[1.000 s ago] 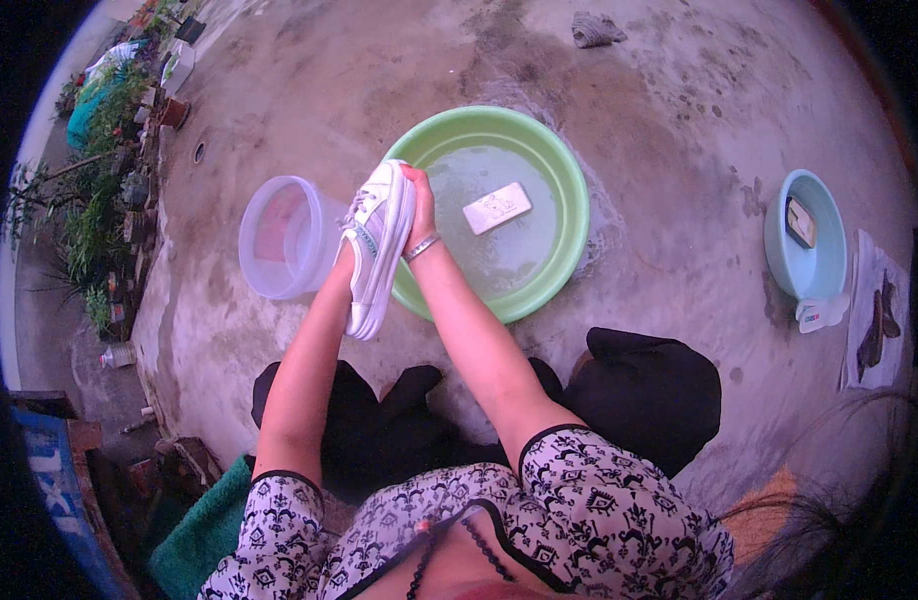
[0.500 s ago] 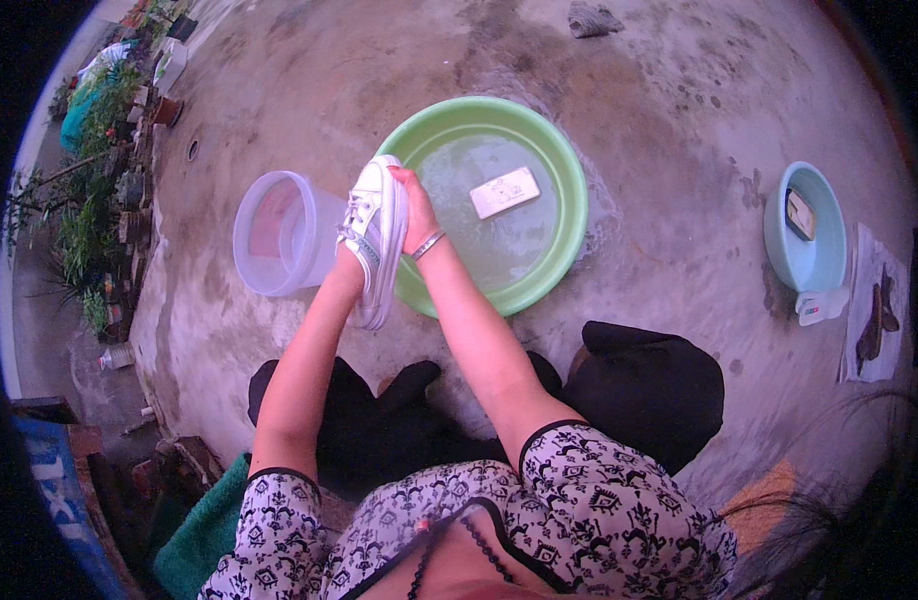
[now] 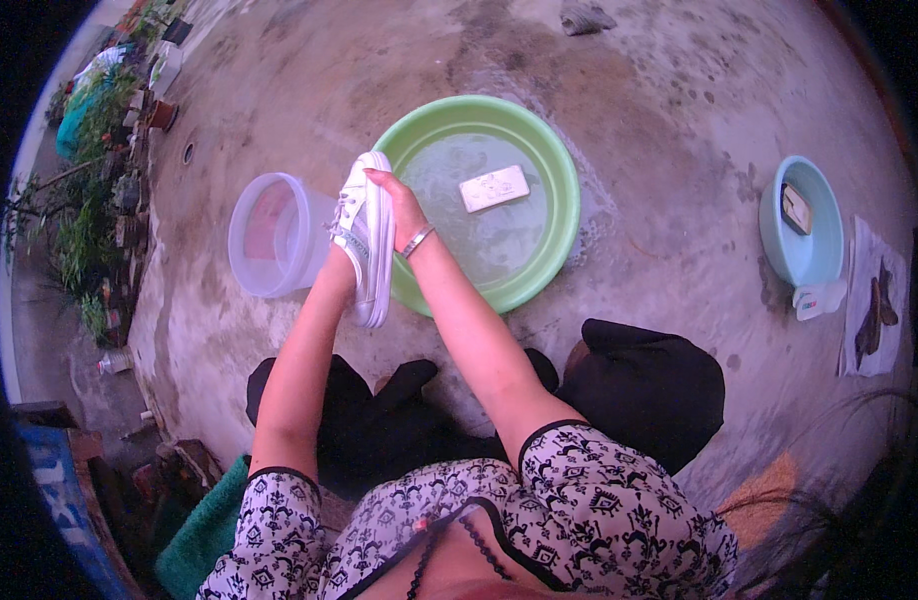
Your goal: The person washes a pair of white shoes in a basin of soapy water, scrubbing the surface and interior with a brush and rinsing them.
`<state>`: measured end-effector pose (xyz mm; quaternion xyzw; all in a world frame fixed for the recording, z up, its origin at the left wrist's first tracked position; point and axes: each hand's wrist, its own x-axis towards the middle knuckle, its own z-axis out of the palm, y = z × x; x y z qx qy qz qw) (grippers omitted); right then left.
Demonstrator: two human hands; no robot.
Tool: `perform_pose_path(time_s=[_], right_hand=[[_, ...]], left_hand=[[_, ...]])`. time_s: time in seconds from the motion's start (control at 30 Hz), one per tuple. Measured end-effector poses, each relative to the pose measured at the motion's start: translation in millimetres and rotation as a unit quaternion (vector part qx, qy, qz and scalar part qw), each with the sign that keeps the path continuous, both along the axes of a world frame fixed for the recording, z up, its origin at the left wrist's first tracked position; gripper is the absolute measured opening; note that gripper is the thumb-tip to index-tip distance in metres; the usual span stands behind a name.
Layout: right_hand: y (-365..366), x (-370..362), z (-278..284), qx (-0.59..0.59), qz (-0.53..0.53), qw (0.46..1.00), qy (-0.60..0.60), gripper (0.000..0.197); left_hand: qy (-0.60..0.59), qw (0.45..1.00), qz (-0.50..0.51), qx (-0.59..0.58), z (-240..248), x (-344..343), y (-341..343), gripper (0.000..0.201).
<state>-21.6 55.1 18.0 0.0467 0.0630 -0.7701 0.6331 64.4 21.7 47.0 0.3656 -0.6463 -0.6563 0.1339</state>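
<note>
Currently, room is tightest at the white sneaker's (image 3: 376, 235) 9 o'clock, where a clear tub (image 3: 317, 232) stands just beside it in view. Shoe crosses the green basin's (image 3: 572, 205) rim at about 9 o'clock; height above not readable. Toward 3 o'clock, a broad stretch of concrete floor (image 3: 669, 220) separates green basin from blue basin (image 3: 815, 256). Sneaker, toe near 12, lies at right hand's (image 3: 406, 212) 9 o'clock; that hand clasps its sole side. Left hand (image 3: 342, 260) mostly hidden at shoe's opening; grip: cannot tell.

The right hand (image 3: 406, 214) grips a white sneaker (image 3: 379, 240) near a green basin (image 3: 567, 200).
</note>
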Motion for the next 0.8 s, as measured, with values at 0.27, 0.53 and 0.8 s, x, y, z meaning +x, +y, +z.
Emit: perform_pose_path(time_s=[0.27,0.53,0.8], right_hand=[[6.7,-5.2,-2.7,-0.012,-0.023,0.999,-0.04,0.032],[8.4,-0.5,4.6,0.024,-0.005,1.0,-0.011,0.029],[12.6,-14.7,9.6,-0.037,0.016,0.999,-0.02,0.027]], left_hand=[[0.107,0.986,0.079,0.104,15.8,-4.2,22.3,0.038],[0.058,0.996,0.049,0.037,8.6,-3.8,11.1,0.035],[-0.027,0.997,0.064,0.038,29.6,-0.4,34.3,0.033]])
